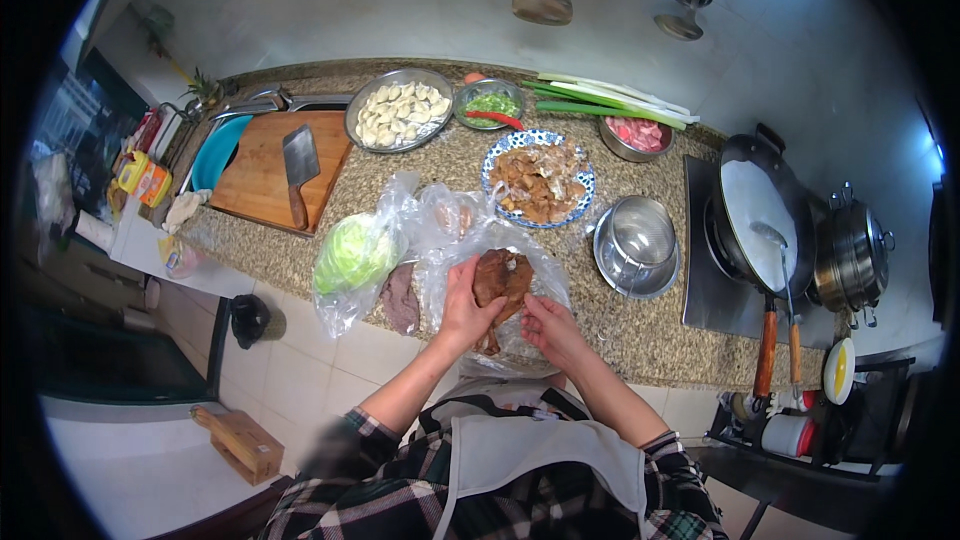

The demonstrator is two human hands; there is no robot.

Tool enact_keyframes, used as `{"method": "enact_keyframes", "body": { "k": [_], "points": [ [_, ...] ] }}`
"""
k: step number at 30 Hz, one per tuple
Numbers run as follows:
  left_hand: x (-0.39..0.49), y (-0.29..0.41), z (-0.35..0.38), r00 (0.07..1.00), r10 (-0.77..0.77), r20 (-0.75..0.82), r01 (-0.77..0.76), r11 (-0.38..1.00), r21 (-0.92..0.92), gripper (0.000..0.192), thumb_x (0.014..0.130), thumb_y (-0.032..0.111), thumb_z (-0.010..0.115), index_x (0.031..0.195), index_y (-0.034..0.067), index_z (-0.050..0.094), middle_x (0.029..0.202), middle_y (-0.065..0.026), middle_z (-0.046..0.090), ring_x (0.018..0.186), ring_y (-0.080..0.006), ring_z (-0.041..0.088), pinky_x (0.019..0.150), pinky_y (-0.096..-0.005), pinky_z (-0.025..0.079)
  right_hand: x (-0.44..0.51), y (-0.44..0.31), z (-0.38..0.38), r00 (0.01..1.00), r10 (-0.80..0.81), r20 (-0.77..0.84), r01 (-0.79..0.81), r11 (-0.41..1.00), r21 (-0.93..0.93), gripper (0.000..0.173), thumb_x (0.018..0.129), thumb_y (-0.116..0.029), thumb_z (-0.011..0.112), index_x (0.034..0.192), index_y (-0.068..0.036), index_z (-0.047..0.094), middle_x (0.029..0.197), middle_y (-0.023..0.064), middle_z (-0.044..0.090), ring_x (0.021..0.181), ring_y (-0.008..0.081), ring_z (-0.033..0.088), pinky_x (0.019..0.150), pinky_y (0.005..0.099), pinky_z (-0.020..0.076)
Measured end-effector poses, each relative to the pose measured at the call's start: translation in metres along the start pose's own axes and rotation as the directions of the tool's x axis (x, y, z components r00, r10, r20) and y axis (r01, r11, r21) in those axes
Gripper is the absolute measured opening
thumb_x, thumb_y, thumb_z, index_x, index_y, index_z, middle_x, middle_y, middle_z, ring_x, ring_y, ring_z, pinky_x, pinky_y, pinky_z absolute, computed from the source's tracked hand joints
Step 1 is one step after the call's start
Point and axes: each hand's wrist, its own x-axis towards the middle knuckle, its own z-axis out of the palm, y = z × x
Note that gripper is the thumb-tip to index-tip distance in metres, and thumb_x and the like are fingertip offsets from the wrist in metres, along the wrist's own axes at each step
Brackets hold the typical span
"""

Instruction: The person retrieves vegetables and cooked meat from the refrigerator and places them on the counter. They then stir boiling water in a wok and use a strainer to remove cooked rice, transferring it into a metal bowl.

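My left hand [466, 307] holds a brown piece of cooked poultry [499, 281] with its leg end pointing down towards me. My right hand [553, 326] pinches the right edge of the meat between thumb and fingertips, its other fingers curled. Under both hands a clear plastic bag [551, 270] lies spread at the counter's front edge. Beyond it, a blue-and-white patterned plate [489, 159] bears torn brown meat pieces [536, 184]. Another clear bag [442, 202] with something pale brown inside sits just behind my left hand.
Left of my hands are a bagged green cabbage [356, 251], a greyish cloth [401, 298] and a cleaver [300, 165] on a wooden board [255, 165]. Dumplings [401, 114] and scallions [615, 97] lie behind. A strainer over a bowl [641, 236] and a wok [757, 202] stand right.
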Motion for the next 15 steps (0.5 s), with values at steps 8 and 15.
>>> {"method": "enact_keyframes", "body": {
  "k": [8,15],
  "points": [
    [-0.009,-0.027,0.017,0.975,-0.201,0.09,0.212,0.746,-0.631,0.076,0.072,0.003,0.075,0.138,0.005,0.038,0.127,-0.0176,0.044,0.122,-0.0295,0.045,0.103,-0.0359,0.038,0.01,0.009,0.016,0.948,-0.266,-0.175,0.197,0.922,-0.333,0.031,0.084,-0.023,0.072,0.103,-0.007,0.055,0.093,0.0011,0.059,0.08,0.0114,0.059,0.063,0.0274,0.0513],
    [-0.013,-0.018,0.011,0.953,-0.274,0.13,0.272,0.577,-0.77,0.064,0.08,-0.006,0.066,0.137,0.002,0.039,0.122,-0.0116,0.055,0.109,-0.0182,0.055,0.096,-0.029,0.043,0.016,-0.001,0.014,0.942,-0.283,-0.18,0.187,0.89,-0.417,0.022,0.082,-0.018,0.073,0.096,-0.007,0.061,0.08,-0.0023,0.06,0.074,0.0078,0.058,0.055,0.0225,0.0469]
  ]
}}
